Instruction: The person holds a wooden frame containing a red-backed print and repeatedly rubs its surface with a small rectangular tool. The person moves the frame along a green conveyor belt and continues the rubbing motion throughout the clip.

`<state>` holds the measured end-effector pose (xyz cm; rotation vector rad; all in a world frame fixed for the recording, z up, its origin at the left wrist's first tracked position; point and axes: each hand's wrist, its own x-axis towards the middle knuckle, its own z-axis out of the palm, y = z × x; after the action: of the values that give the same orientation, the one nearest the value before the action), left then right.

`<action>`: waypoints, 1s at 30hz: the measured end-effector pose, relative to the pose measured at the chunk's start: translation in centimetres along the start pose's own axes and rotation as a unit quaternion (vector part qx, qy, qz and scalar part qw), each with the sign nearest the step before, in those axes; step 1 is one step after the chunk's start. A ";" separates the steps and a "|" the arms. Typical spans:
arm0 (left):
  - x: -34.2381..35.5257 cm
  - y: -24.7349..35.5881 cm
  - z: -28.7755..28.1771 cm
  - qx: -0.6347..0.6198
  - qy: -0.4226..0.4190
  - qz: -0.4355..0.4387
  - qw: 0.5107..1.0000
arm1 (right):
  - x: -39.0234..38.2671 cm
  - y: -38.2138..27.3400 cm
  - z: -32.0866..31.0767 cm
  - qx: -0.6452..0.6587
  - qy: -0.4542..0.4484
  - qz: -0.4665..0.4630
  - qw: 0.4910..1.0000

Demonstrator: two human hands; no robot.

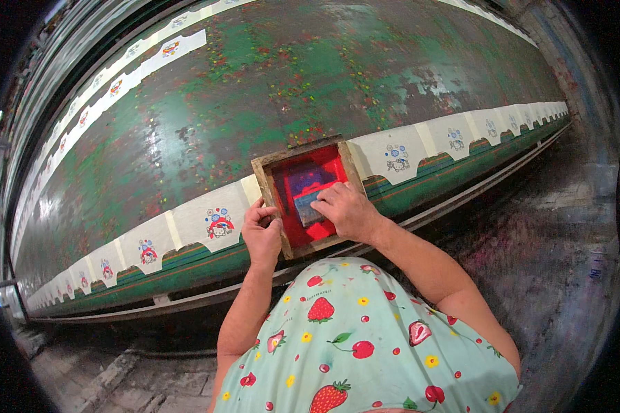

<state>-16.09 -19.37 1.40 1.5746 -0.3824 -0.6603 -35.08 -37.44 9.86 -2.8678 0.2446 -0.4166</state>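
Observation:
A wooden-framed printing screen [267,180] with red ink inside sits on a strip of white fabric pieces [190,215] along the near edge of the long green table. My left hand [263,230] grips the frame's left side. Inside the frame, my right hand [349,213] holds a flat grey squeegee [304,208] against the red-inked mesh. Pieces to the left carry small cartoon prints with red and blue [219,224]; those to the right show mostly blue and grey prints [397,158].
The long table [310,76] has a paint-speckled top and bears further strips of printed white pieces [114,86] toward its far left. A rail [436,217] runs along its near side, above a stained grey floor [544,261].

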 end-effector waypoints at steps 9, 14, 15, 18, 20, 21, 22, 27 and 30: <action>-0.3 0.0 0.1 0.036 -0.008 0.065 0.997 | -4.1 -3.8 -0.8 0.020 -0.036 0.027 0.999; -1.0 -0.4 0.5 0.094 -0.002 0.142 0.985 | -5.0 -4.3 -1.3 0.045 -0.057 0.018 0.997; -1.1 -0.4 0.7 0.105 0.005 0.142 0.984 | -5.1 -4.3 -1.5 0.043 -0.067 0.014 0.997; -1.9 -0.5 1.1 0.154 0.018 0.200 0.967 | -6.2 -3.8 -2.3 0.110 -0.054 0.034 0.992; -2.0 -0.4 1.2 0.164 0.021 0.191 0.968 | -7.1 -3.3 -2.7 0.106 0.011 0.064 0.992; -2.0 -0.3 1.4 0.173 0.028 0.193 0.966 | -7.7 -2.9 -2.9 0.105 0.045 0.078 0.990; -2.1 -0.2 1.6 0.161 0.037 0.177 0.970 | -8.3 -2.5 -3.1 0.107 0.062 0.109 0.986; -2.3 0.4 3.5 0.109 0.036 0.197 0.974 | -11.4 0.0 -3.1 0.188 0.111 0.244 0.945; -2.9 0.4 6.1 0.110 0.037 0.219 0.969 | -13.8 2.1 -3.3 0.235 0.132 0.237 0.933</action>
<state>-22.02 -22.49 2.29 1.6444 -0.7424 -0.2219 -49.35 -37.45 8.87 -2.1847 0.7511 -0.6535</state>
